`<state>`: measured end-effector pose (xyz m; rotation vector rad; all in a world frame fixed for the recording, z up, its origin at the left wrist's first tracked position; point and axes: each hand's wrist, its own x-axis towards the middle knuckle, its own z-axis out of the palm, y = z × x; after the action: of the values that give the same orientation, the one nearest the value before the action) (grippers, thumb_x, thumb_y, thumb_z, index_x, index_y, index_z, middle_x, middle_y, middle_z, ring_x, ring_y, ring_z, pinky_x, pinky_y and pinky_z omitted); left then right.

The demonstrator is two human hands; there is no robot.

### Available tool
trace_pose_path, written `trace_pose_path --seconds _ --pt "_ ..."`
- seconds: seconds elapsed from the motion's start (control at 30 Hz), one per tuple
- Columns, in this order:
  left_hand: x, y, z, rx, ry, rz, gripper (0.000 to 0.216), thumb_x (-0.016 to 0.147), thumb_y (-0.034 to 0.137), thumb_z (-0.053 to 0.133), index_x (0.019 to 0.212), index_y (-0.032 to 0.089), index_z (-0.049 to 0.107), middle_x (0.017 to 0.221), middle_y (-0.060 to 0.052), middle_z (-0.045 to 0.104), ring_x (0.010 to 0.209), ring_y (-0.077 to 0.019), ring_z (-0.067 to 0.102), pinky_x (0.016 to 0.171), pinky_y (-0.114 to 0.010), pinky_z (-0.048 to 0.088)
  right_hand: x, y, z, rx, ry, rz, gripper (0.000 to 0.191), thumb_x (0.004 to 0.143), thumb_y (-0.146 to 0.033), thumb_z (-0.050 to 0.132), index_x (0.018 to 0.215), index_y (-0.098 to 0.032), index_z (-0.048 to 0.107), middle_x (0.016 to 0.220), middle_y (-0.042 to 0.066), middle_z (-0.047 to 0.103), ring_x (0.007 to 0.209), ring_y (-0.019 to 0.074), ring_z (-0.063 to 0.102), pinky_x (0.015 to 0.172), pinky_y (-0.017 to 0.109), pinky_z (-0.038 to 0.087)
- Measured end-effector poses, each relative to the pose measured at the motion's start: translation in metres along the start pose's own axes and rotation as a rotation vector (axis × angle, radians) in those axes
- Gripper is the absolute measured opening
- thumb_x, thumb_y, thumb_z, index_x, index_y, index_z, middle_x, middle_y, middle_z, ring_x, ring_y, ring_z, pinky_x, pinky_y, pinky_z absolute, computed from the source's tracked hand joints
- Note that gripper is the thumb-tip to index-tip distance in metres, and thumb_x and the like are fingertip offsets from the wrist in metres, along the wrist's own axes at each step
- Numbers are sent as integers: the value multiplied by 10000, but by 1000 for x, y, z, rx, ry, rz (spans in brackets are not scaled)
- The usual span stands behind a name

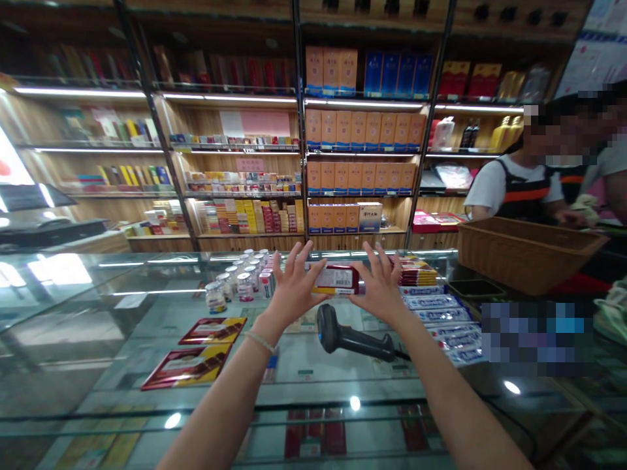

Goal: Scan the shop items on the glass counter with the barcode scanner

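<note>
A red and yellow chocolate bar [337, 279] stands between my two hands, its back label facing me. My left hand [296, 282] grips its left end with the thumb in front and the fingers raised. At the right end, my right hand [381, 286] holds it the same way. Just below lies a dark handheld barcode scanner [355, 341] on the glass counter. Two more chocolate bars, one farther back [213, 331] and one nearer [189, 367], lie flat to the left. Beyond my right hand is a stack of similar bars [418, 273].
Several small lidded jars [245, 287] stand at the left on the glass counter [161, 274]. Several blue and white packs [435, 315] lie in a row at the right. A wicker basket [529, 251] is beyond, near people in aprons. Stocked shelves [362, 153] line the back.
</note>
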<state>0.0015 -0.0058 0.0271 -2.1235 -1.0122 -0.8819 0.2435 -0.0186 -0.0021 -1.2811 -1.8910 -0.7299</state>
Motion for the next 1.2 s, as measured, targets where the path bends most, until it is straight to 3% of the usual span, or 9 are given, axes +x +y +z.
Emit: trace_pose_path --seconds 0.17,0.37,0.53,0.63,0.7,0.87,1.0,1.13,1.2 --pt "-1 -2 4 -2 18 -15 724 683 608 849 1301 292 643 1657 -181 336 1538 -406 262 1231 -655 -2 2 -2 -5 -19 -61 9 660 790 -503 775 1361 -227 595 1688 161 256 1560 373 146 1223 658 32" --pt "-5 -9 7 -70 8 -99 672 706 580 842 1296 318 655 1688 -146 283 1541 -420 250 1236 -656 -16 8 -12 -33 -56 -192 12 767 884 -480 707 1544 -198 434 1695 185 229 1564 383 167 1227 662 74" --pt "-8 -13 9 -89 3 -151 674 718 573 834 1320 338 643 1707 -114 246 1550 -417 229 1239 -660 -4 -24 -32 -55 56 -379 -21 604 907 -609 628 1399 -261 594 1666 145 327 1548 382 233 1219 678 143" --pt "-9 -14 10 -85 4 -168 674 716 558 841 1321 339 643 1707 -117 246 1550 -412 232 1240 -652 0 -48 -45 -59 117 -503 -66 667 807 -676 713 1329 -267 638 1667 149 324 1549 408 226 1203 711 158" --pt "-10 -14 10 -85 4 -176 670 720 555 839 1322 336 643 1706 -122 245 1551 -410 231 1239 -650 6 -57 -53 -58 117 -536 -49 597 785 -622 760 1242 -247 675 1662 153 334 1549 418 224 1196 725 161" --pt "-14 -18 13 -68 20 -176 684 708 552 849 1322 333 642 1700 -137 255 1549 -407 234 1231 -659 29 -59 -69 -45 97 -489 56 399 803 -390 745 1151 -203 689 1620 153 416 1528 400 289 1197 726 163" --pt "-16 -21 16 -53 21 -180 682 700 537 858 1314 325 651 1686 -158 281 1538 -411 261 1227 -664 40 -59 -77 -35 110 -419 79 300 771 -304 707 1051 -199 696 1557 142 509 1481 395 369 1185 712 208" --pt "-17 -22 17 -55 25 -199 684 690 533 865 1310 332 655 1686 -146 285 1536 -412 265 1231 -663 35 -62 -78 -36 127 -291 74 281 779 -273 654 1049 -195 678 1482 135 588 1399 361 477 1153 603 343" --pt "-17 -22 17 -63 25 -208 685 686 520 872 1309 332 658 1686 -142 286 1535 -414 265 1233 -664 31 -63 -78 -39 117 -201 80 306 786 -268 632 1079 -186 667 1443 148 614 1310 336 561 1062 500 451"
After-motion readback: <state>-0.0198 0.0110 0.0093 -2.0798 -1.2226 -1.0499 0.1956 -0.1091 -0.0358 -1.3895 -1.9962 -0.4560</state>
